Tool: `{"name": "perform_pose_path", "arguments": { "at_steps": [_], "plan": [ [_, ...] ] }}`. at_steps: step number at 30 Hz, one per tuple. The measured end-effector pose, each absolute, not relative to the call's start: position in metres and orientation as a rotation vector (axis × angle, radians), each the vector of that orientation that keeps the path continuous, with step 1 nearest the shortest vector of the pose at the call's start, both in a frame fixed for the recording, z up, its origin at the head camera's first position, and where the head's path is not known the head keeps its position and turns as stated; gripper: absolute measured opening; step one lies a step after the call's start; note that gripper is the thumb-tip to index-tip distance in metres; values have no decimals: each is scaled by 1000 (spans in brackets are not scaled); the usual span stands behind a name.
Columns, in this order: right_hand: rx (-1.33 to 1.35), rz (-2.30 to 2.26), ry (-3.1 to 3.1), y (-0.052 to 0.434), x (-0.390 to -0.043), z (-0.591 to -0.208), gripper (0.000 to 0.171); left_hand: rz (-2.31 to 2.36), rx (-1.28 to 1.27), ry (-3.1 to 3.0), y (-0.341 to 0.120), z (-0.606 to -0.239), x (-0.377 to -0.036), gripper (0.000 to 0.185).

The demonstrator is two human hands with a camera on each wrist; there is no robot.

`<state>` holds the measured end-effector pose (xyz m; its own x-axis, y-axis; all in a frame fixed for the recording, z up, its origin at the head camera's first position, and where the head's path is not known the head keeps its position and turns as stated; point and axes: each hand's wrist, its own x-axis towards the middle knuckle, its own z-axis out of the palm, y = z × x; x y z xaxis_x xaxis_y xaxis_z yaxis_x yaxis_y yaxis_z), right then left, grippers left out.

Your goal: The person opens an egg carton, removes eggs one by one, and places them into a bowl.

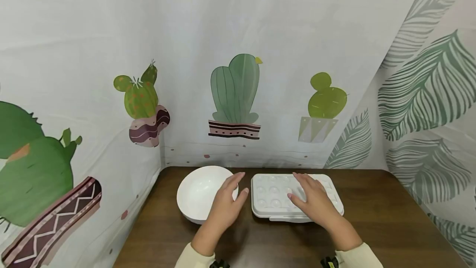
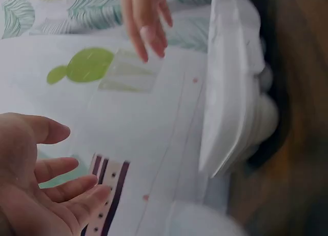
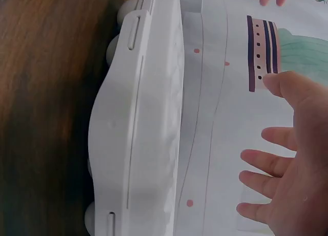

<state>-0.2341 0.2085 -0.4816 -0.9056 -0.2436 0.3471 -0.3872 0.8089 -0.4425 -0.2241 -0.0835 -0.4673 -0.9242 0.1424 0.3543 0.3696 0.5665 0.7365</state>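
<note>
A white egg carton [image 1: 275, 197] with a domed lid and a front latch lies on the brown table, its lid down. Over its right half hovers my right hand [image 1: 314, 199], fingers spread and holding nothing. In the right wrist view the carton's side [image 3: 136, 118] shows, with the hand apart from it. To the left stands a round white bowl [image 1: 201, 193]; nothing shows inside the part I see. My left hand [image 1: 227, 202] is raised over the bowl's right edge with relaxed fingers and nothing in its grasp, and hides part of the rim.
The wooden table [image 1: 375, 210] reaches to a white cloth backdrop [image 1: 279, 20] printed with cacti and leaves. The cloth hangs along the back and both sides of the table. Bowl and carton stand side by side near the back edge, a narrow gap between them.
</note>
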Motion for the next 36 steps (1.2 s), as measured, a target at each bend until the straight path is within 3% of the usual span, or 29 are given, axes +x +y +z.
{"name": "perform_pose_path", "arguments": {
  "at_steps": [20, 36],
  "plan": [
    [603, 747, -2733, 190, -231, -508, 69, -1426, -414, -2676, -42, -527, -218, 67],
    [540, 664, -2864, 179, -225, -531, 78, -1661, -148, -2618, -22, -563, -228, 80]
  ]
}}
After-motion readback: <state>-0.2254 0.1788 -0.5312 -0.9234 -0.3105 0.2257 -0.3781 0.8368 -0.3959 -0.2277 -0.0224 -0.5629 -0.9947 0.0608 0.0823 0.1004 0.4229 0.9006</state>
